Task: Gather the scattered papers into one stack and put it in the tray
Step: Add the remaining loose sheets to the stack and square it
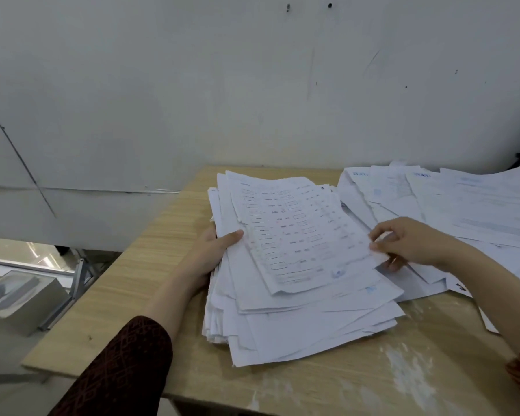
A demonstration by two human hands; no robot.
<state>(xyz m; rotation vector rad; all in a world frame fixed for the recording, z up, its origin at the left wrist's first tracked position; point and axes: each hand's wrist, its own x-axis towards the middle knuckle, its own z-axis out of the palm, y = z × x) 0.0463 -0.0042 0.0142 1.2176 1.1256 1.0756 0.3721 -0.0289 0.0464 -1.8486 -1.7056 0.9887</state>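
Note:
A thick, uneven stack of white papers (294,301) lies on the wooden table (150,265), with a printed form sheet (294,232) on top. My left hand (210,250) grips the stack's left edge, thumb on top and fingers under it. My right hand (412,241) pinches the right edge of the top sheet. More loose papers (451,202) lie spread out at the back right, overlapping each other. No tray is in view.
A pale wall (252,85) rises right behind the table. Left of the table, lower down, sits a grey box-like object (15,298) beside a metal frame (69,292). The table's front right surface (409,370) has white smears.

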